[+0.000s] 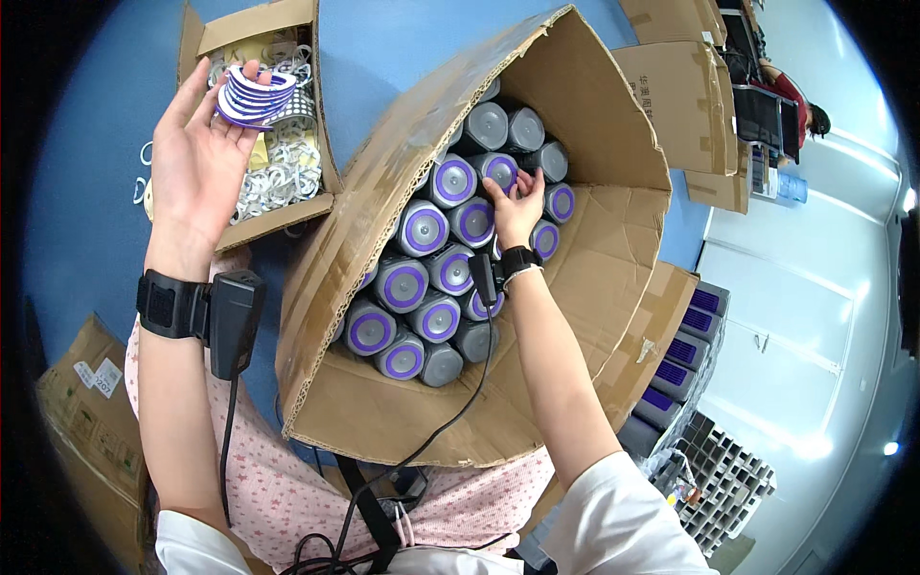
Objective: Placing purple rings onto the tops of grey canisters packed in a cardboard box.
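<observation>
My left hand is raised, palm up, with its fingers curled round a stack of flat purple-and-white rings. Inside a large open cardboard box stand several grey canisters with rounded ends up. Many carry a purple ring on the end; a few at the far side and near side have plain grey ends. My right hand reaches into the box, thumb and fingers at the edge of a purple ring on one canister. Its palm partly hides the neighbouring canisters.
A smaller carton at the left holds loose white rings. Folded cardboard lies lower left. Several boxes and a row of grey-purple canisters stand right. A cable from my right wrist device crosses the box. Another person sits far right.
</observation>
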A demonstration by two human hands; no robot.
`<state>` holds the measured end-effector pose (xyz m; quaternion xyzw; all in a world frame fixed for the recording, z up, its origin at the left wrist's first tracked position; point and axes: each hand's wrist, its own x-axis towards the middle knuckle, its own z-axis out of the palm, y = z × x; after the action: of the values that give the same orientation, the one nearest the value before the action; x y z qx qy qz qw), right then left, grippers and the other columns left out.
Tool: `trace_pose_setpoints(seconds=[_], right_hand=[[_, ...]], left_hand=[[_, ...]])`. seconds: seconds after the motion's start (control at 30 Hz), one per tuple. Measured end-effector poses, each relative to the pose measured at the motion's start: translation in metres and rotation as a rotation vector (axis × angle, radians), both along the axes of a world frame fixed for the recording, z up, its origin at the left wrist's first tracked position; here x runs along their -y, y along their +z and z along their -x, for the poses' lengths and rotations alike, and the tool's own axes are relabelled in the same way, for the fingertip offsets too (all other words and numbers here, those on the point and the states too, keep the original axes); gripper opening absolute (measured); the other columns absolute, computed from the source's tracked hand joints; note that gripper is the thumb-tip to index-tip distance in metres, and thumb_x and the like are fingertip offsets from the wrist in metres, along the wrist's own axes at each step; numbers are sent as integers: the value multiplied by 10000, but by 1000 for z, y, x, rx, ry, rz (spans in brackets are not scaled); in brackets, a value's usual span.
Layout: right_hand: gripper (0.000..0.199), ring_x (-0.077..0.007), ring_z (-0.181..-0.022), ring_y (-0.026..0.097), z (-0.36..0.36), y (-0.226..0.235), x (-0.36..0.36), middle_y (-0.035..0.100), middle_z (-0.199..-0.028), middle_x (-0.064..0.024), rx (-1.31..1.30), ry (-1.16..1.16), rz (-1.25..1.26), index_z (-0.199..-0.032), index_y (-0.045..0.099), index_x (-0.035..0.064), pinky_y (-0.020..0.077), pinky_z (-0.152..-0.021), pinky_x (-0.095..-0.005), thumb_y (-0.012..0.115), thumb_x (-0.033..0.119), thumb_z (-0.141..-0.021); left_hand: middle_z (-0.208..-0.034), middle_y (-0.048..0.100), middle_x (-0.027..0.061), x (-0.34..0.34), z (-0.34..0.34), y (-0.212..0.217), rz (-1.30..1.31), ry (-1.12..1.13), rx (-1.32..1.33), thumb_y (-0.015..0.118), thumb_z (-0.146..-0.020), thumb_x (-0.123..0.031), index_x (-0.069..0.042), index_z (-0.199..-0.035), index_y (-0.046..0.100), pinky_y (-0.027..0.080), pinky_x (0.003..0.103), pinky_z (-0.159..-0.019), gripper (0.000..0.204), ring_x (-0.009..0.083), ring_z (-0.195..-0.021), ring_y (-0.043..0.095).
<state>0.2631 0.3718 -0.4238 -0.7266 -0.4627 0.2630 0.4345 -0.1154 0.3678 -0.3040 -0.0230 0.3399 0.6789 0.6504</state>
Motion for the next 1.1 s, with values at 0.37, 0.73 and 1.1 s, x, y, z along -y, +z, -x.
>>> trace_pose_setpoints(seconds=[0.37, 0.73, 1.1], right_hand=[[289, -79, -908, 568, 79, 240, 122, 613, -1027, -35, -317, 172, 97, -1154, 552, 1, 458, -804, -211, 613, 76, -881], [215, -180, -778, 611, 139, 438, 339, 631, -876, -95, 215, 370, -483, -977, 670, 28, 486, -695, -271, 705, 23, -765], [118, -189, -678, 639, 141, 480, 470, 670, -779, -101, 10, 379, -682, -875, 699, 16, 489, -613, -262, 708, 51, -763]], left_hand=[[-1165, 558, 103, 25, -1, 54, -287, -186, -367, 556, -903, -89, -20, -1349, 377, 450, 299, -937, 486, 171, -1063, 556], [-871, 657, 69, 262, -40, 286, -717, -584, -556, 760, -761, -168, -2, -1338, 350, 487, 243, -798, 727, 120, -819, 627], [-798, 664, 103, 416, -71, 351, -1186, -282, -1416, 786, -690, -55, -31, -1292, 442, 499, 251, -651, 693, 149, -726, 659]])
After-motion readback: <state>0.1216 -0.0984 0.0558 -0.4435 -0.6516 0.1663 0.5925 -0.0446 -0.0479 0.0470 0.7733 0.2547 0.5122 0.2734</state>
